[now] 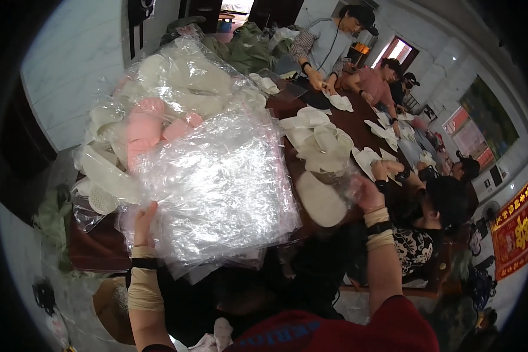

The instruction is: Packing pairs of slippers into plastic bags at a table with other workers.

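Observation:
A pile of clear plastic bags [223, 188] lies flat and shiny at the near edge of the table. At its left near corner my left hand [145, 223] pinches the edge of the plastic, with part of the fingers hidden. My right hand [368, 196] is held over the right side, beside an oval cream-coloured sole [320, 198]; its fingers are blurred, so what they hold, if anything, does not show. Beyond that sole is a heap of cream slippers [317, 138]. Behind the bags stands a big clear sack [185, 76] of cream slippers, with pink slippers [144, 126] among them.
The brown table [287, 105] runs away to the far right. A standing person [328, 50] handles pale slippers across it. Another person in pink [372, 85] works farther along, and a person in a patterned top [419, 246] sits near my right. Green sacks [249, 50] lie behind.

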`<state>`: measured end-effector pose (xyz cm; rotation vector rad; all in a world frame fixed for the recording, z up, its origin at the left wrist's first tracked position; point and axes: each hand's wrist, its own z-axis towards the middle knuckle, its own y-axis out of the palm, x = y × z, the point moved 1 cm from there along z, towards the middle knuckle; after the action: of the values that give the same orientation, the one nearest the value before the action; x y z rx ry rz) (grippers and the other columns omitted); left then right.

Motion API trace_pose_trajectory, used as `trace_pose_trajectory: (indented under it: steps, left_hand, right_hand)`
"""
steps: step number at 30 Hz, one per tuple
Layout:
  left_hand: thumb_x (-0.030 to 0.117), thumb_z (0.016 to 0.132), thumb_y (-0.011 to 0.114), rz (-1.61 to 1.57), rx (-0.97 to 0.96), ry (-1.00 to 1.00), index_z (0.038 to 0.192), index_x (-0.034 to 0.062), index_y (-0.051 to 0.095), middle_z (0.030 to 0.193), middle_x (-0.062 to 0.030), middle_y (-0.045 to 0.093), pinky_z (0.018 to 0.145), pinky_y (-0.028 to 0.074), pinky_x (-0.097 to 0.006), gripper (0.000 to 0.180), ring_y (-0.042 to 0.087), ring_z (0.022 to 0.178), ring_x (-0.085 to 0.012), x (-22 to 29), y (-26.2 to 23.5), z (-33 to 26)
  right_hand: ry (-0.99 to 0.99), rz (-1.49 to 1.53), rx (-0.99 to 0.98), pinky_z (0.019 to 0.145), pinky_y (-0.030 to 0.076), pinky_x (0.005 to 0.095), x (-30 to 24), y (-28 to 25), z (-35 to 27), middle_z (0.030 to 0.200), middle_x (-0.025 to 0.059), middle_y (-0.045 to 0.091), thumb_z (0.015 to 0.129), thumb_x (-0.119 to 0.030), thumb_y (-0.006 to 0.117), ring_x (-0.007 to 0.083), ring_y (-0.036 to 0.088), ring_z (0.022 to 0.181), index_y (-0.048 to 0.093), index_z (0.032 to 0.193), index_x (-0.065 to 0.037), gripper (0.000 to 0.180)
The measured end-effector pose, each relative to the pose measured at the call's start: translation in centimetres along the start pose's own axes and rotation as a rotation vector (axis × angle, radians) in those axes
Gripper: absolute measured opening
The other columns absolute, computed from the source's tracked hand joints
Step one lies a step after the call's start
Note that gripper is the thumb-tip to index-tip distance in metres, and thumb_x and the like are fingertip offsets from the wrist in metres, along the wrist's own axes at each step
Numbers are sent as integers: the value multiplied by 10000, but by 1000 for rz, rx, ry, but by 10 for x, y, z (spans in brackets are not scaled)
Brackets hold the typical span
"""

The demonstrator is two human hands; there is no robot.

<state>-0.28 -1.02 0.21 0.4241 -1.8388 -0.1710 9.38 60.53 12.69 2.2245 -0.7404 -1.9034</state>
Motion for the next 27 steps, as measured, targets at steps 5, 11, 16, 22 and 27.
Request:
trace_pose_trajectory:
  steps: [5,11,16,22,27]
  left_hand:
    - [205,932,656,-32,-26,52,881,81,678,756,34,624,542,450,-237,137,570,608,-73,-14,-16,9]
    - [207,937,646,-52,45,153,897,55,681,765,27,625,570,433,-238,161,562,654,-75,-26,-1,3]
    - [194,931,649,-65,10,171,1004,-17,685,891,-8,661,660,445,-239,226,571,748,-83,-26,0,-4]
    - [235,947,620,-120,-86,141,1042,-24,682,916,-15,662,699,462,-252,283,584,778,-99,-23,2,0]
    - [315,929,641,-229,-95,136,1222,-30,591,1124,-88,631,839,486,-283,456,585,1013,-166,3,24,-21]
  right_hand:
    - [-512,-502,-10,788,498,257,-74,97,-43,977,40,655,865,30,561,124,609,865,609,1143,-1,284]
    - [-423,-183,87,651,514,267,-83,257,-106,848,31,672,950,-165,550,161,637,704,624,1152,-29,255]
    - [-602,10,-904,887,477,304,30,338,-59,1141,114,605,947,-233,547,243,585,1066,519,1281,-9,403]
    - [402,-194,-567,1065,432,487,129,407,35,1286,344,507,992,-185,468,414,536,1192,461,1186,94,340]
    - [438,-175,-590,1026,474,474,150,394,56,1273,337,523,1000,-165,441,430,561,1156,475,1169,94,311]
